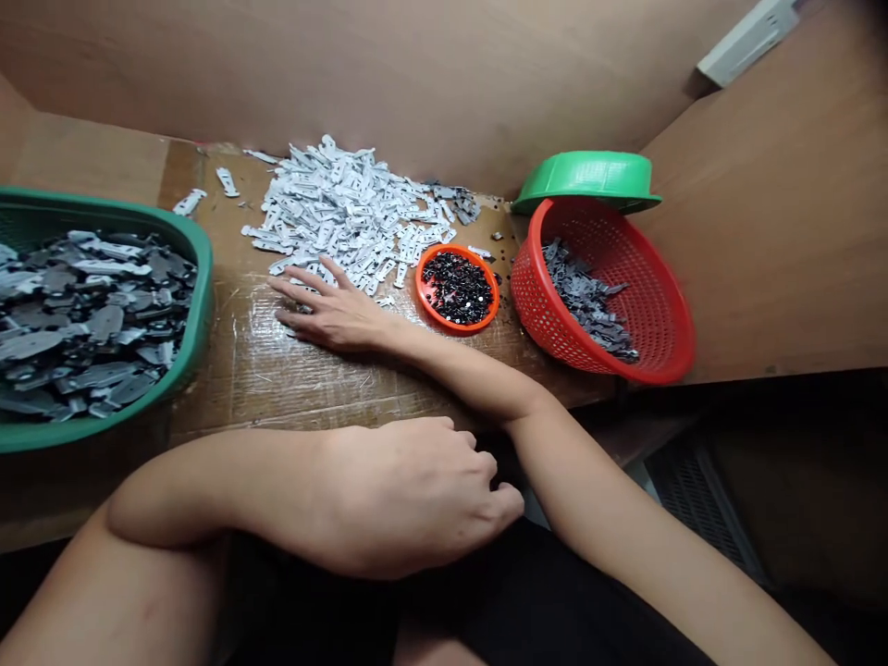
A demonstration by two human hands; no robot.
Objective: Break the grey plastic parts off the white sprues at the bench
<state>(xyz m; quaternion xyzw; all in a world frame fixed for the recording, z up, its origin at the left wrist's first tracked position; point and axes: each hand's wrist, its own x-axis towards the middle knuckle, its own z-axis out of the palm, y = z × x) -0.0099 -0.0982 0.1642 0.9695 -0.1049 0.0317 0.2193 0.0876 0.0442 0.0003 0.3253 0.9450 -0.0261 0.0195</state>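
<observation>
In the head view I see the right hand palm down on the table with fingers spread, the pile of pale parts at its 12 o'clock; I cannot tell whether it holds anything underneath. The left hand, at its 5 o'clock, curls inward, hiding how tightly it closes and on what. The orange dish of black pieces sits near 3 o'clock, the dark green basket at 9.
</observation>
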